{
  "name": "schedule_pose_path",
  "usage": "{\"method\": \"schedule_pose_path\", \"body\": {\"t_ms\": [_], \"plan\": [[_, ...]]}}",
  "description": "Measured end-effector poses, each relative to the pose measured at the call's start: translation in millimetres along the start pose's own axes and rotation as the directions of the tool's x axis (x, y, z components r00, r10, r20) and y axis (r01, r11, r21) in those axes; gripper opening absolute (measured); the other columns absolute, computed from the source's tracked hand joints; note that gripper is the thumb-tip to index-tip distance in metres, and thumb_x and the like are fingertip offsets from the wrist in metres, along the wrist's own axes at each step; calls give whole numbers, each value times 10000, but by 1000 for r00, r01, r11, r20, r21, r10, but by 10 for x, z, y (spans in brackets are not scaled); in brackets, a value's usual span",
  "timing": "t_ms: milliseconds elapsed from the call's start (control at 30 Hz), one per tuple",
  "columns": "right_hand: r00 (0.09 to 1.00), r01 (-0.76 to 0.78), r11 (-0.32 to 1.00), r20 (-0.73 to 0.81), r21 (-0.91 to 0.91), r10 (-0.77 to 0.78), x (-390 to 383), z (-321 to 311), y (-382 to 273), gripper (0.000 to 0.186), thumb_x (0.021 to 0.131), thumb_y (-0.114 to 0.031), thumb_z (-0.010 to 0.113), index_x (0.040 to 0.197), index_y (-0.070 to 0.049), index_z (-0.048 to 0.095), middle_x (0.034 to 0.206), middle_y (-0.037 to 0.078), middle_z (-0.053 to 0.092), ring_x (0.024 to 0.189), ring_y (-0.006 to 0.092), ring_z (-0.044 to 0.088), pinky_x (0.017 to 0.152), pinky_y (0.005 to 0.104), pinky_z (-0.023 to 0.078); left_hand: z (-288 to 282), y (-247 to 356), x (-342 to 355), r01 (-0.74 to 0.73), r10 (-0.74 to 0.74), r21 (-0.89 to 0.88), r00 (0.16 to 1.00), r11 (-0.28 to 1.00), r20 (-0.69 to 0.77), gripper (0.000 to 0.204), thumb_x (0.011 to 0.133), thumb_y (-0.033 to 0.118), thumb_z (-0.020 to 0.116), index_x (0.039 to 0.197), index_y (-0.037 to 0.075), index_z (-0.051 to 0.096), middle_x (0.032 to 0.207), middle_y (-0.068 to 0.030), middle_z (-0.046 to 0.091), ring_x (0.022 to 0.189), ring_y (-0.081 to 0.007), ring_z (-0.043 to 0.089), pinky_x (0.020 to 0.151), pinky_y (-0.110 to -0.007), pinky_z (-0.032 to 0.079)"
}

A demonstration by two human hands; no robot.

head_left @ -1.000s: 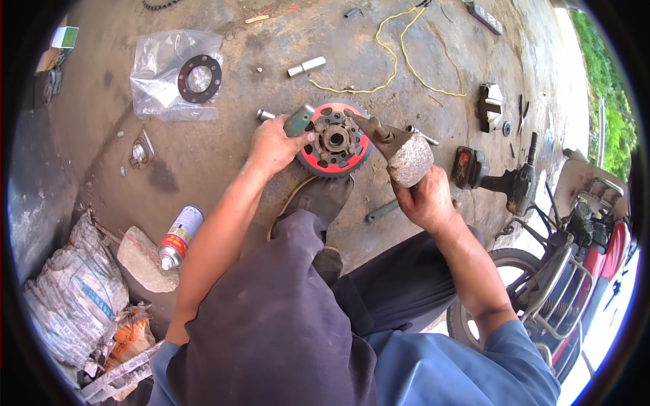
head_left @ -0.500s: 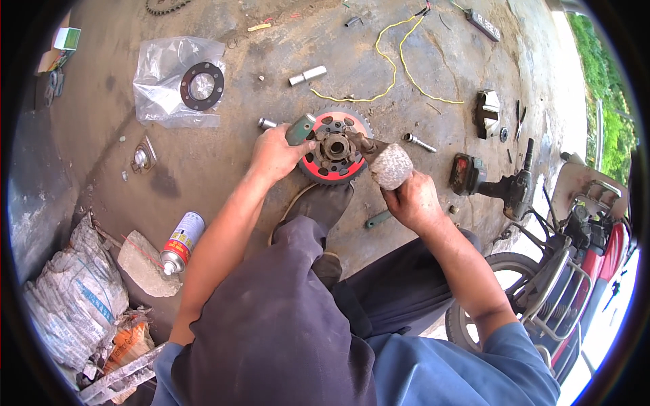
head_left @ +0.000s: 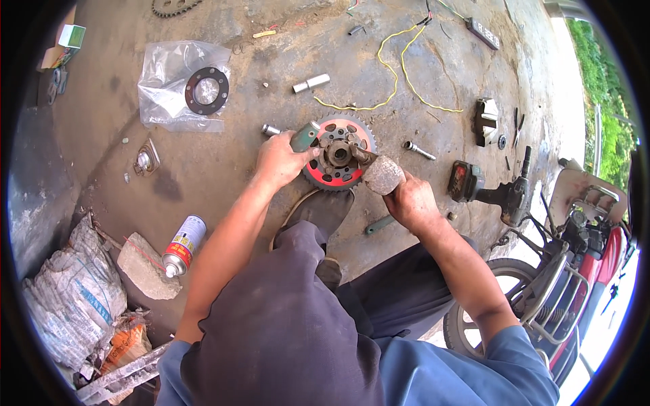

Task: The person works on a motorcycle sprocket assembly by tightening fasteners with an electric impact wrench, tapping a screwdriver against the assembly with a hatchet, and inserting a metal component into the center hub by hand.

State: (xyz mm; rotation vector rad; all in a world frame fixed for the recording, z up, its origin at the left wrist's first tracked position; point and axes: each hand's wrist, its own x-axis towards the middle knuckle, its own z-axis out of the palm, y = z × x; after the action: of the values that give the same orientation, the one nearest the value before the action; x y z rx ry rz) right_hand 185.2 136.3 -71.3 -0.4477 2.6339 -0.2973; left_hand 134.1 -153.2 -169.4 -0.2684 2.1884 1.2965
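Note:
A sprocket wheel [head_left: 357,177] with a red-painted face and a toothed dark rim lies flat on the ground before my shoe, its greasy hub [head_left: 338,154] uppermost. My left hand [head_left: 277,161] is closed around a green-handled tool [head_left: 305,137] at the wheel's left side; the tool's working end cannot be made out. On the right, my right hand [head_left: 413,203] grips a hammer [head_left: 383,175] with a pale, rough, blunt head. A narrower rusty part of the hammer reaches over the wheel's right edge, close to the hub. Fingers hide most of its handle.
Beyond the wheel lie metal sockets [head_left: 311,83], a yellow wire [head_left: 387,68] and a plastic bag [head_left: 159,95] with a black ring gasket [head_left: 196,101]. A spray can [head_left: 184,245] lies left; a cordless impact wrench [head_left: 497,195] and a motorcycle [head_left: 582,257] are right. Another green handle [head_left: 379,224] lies nearby.
The hammer's head has moved slightly down and left, closer to the wheel. My left hand keeps hold of the green-handled tool. The whole view has shifted a little.

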Motion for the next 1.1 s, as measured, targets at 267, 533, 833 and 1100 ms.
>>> {"method": "schedule_pose_path", "body": {"t_ms": [267,533,833,1100], "plan": [[988,74,997,-131,-39,-78,-232,-73,-18,485,784,-217,780,1178,-22,575,899,144,645,749,372,683,639,485,568,-1,-14,-1,9,-9,6,1000,1000,3,434,810,277,884,1079,-26,728,892,-113,755,823,-162,681,802,-351,542],[998,32,997,54,-76,-27,-76,40,-82,282,913,-245,682,1046,-51,525,828,159,643,703,368,688,620,485,561,17,25,-5,41,-40,-33,999,999,14,427,824,283,877,1066,-32,722,867,-101,736,793,-166,654,787,-346,533],[993,-84,994,88,74,77,-27,-130,-94,363,885,-249,720,1105,-28,535,859,195,661,798,423,683,686,512,560,56,-15,19,-1,1,-31,1000,1000,-3,396,826,334,858,1025,12,740,882,-148,759,819,-271,723,783,-397,544],[972,-145,935,-130,324,196,-284,-243,-9,365,827,-183,727,1100,-16,550,882,218,673,843,454,675,735,518,554,23,32,-15,-1,1,-4,1000,1000,15,412,834,340,856,1037,2,736,919,-148,762,838,-255,715,800,-392,540]]}}
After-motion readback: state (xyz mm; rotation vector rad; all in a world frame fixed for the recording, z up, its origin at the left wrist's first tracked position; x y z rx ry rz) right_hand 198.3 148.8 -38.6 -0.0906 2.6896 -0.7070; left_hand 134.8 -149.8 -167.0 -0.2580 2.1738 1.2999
